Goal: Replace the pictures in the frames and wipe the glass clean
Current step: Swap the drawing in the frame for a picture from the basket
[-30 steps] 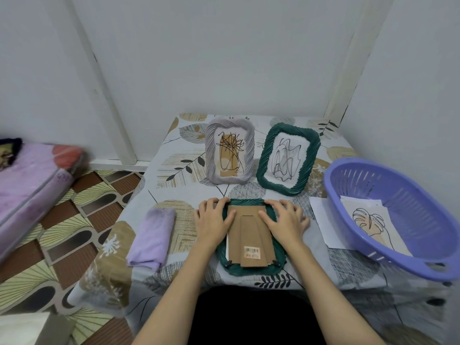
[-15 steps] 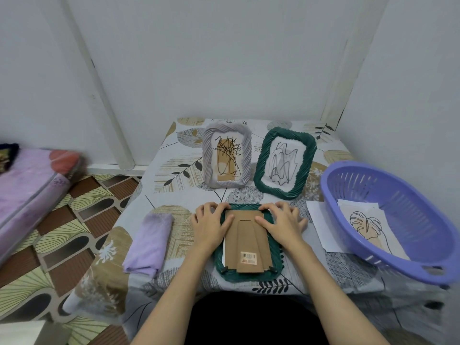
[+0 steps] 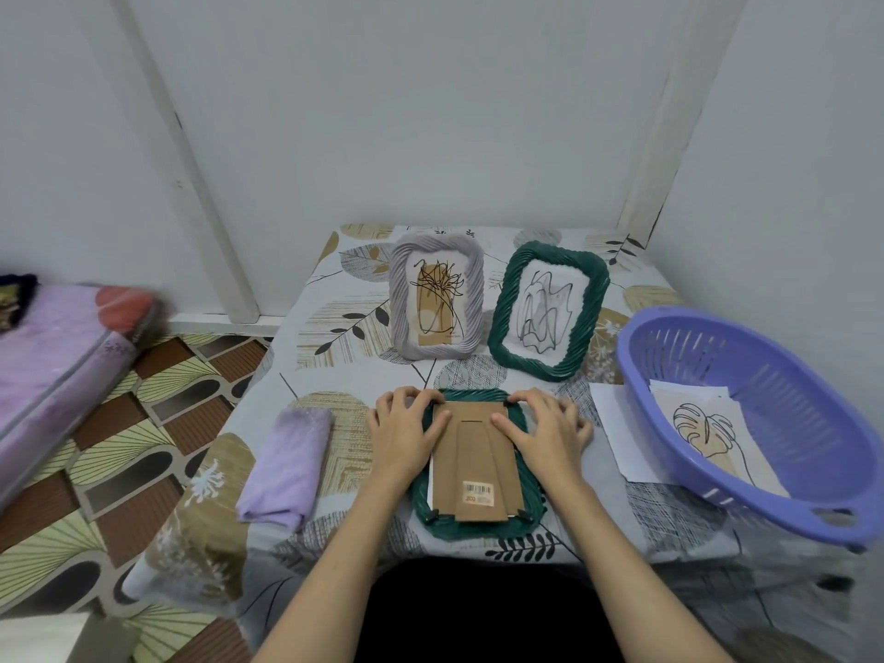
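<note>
Both hands, fingertips slid to top corners, press flat on the cardboard backing [image 3: 471,452].

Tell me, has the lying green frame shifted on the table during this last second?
No. The frame still sits between the purple cloth and the white paper.

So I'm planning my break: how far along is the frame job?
Early. Done: unclear; two frames stand upright, grey frame and green frame, pictures inside. In hand: both hands, left hand and right hand, on the face-down frame, cardboard back on. Left: wiping; the folded cloth lies untouched, prints wait in the basket.
</note>
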The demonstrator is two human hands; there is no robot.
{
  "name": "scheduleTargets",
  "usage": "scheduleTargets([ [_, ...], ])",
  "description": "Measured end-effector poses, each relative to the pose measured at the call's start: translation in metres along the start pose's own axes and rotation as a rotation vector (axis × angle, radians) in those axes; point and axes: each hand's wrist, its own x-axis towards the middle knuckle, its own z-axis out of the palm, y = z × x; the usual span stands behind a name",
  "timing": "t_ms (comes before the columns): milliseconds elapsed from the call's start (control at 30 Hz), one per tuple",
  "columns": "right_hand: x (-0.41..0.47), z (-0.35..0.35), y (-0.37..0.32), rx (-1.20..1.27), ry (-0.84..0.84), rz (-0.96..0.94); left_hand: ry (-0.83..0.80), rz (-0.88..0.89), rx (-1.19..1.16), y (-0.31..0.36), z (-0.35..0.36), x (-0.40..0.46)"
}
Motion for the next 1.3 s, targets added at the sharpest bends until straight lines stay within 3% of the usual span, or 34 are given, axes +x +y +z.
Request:
scheduleTargets([
  [600,-0.002,-0.004,-0.001,0.008,-0.024,0.009,0.035,0.016,-0.048,0.001,-0.002,-0.002],
  [800,-0.026,-0.028,0.007,0.089,-0.204,-0.057,-0.166,0.107,-0.315,-0.015,-0.022,-0.013],
  [933,-0.046,-0.030,0.012,0.043,-0.297,-0.108,-0.387,0.162,-0.293,-0.023,-0.041,-0.036],
  [1133,-0.064,-0.026,0.015,0.077,-0.205,-0.053,-0.585,0.218,-0.164,-0.035,-0.044,-0.052],
  [1300,-0.064,-0.032,0.015,0.072,-0.348,-0.052,-0.599,0.267,-0.131,-0.033,-0.046,-0.052],
])
